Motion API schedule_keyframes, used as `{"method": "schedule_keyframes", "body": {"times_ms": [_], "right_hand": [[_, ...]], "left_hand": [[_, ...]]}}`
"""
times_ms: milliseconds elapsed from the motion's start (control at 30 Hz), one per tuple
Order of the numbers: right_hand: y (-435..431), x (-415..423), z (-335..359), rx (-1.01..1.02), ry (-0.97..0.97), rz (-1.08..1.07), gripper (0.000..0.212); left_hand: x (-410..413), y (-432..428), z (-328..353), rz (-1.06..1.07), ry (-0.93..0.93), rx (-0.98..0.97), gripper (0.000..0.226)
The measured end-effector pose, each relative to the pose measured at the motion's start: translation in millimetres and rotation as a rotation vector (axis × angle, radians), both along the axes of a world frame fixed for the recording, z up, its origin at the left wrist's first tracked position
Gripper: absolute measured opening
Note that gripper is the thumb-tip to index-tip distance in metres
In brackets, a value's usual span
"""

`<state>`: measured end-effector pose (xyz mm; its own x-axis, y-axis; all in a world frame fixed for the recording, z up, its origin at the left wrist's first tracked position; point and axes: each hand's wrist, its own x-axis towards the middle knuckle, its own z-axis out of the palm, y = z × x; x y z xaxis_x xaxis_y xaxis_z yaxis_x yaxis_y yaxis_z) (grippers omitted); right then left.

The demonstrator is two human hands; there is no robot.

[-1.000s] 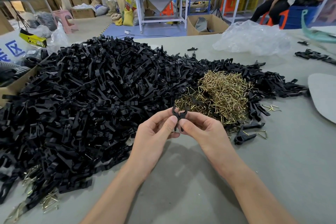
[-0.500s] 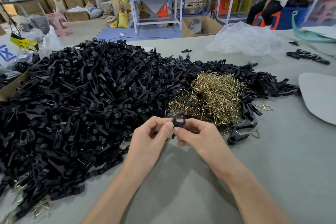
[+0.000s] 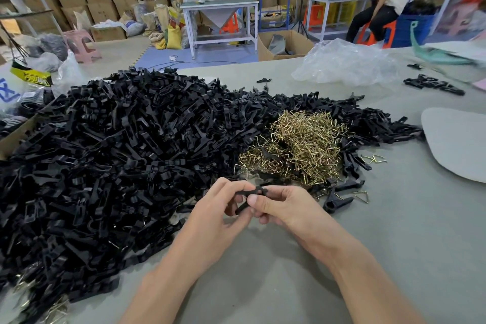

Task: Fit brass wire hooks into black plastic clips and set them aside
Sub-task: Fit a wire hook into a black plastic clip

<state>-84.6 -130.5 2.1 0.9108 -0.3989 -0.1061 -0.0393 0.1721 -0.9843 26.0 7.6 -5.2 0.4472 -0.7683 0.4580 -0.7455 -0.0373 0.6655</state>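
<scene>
Black plastic clip (image 3: 251, 192), held just below frame centre between both hands above the grey counter (image 3: 394, 258): the left hand (image 3: 218, 210) pinches one end between curled thumb and forefinger, and the right hand (image 3: 285, 205) grips the other end, thumb on top. Whether a brass hook is seated in it cannot be told, since the fingers cover the joint. By its look the clip is light, rigid and smooth, and is best taken by its flat arms so that the slot is left exposed. The wire hooks appear thin, springy and prone to tangle, so one is best lifted by its bend from the margin of the heap. The brass hook heap (image 3: 302, 144) lies just above and right of the hands, ringed by the large pile of black clips (image 3: 118, 152) that fills the left half of the frame. A loose clip (image 3: 338, 202) lies just right of the right hand. Open counter shows at lower right and between the forearms. A clear plastic bag (image 3: 347, 63) and a grey oval sheet (image 3: 457, 144) bound it at upper right and right.
</scene>
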Motion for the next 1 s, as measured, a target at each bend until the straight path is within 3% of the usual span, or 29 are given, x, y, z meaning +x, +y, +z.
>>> {"method": "schedule_keyframes", "body": {"times_ms": [167,400,500,567,633,767,867,1000], "right_hand": [[0,0,0,0.052,-0.050,-0.020,0.031],[-5,-5,3,0.029,-0.079,-0.109,0.019],[-19,-14,6,0.080,-0.182,-0.245,0.024],[-34,-26,8,0.181,-0.303,-0.393,0.025],[-46,-35,10,0.299,-0.421,-0.515,0.021],[-53,-38,13,0.430,-0.514,-0.651,0.016],[-52,-35,16,0.439,-0.517,-0.684,0.016],[-51,-33,16,0.432,-0.512,-0.693,0.015]], "left_hand": [[0,0,3,0.023,-0.022,-0.015,0.036],[3,-6,9,-0.006,-0.067,0.063,0.036],[4,-25,22,-0.069,0.196,0.022,0.041],[6,-45,30,-0.009,0.332,-0.045,0.030],[9,-67,31,0.089,0.152,0.048,0.022],[-2,-104,28,0.087,-0.270,0.355,0.034],[-9,-118,24,0.127,-0.385,0.384,0.039],[-15,-119,21,0.183,-0.377,0.282,0.026]]}}
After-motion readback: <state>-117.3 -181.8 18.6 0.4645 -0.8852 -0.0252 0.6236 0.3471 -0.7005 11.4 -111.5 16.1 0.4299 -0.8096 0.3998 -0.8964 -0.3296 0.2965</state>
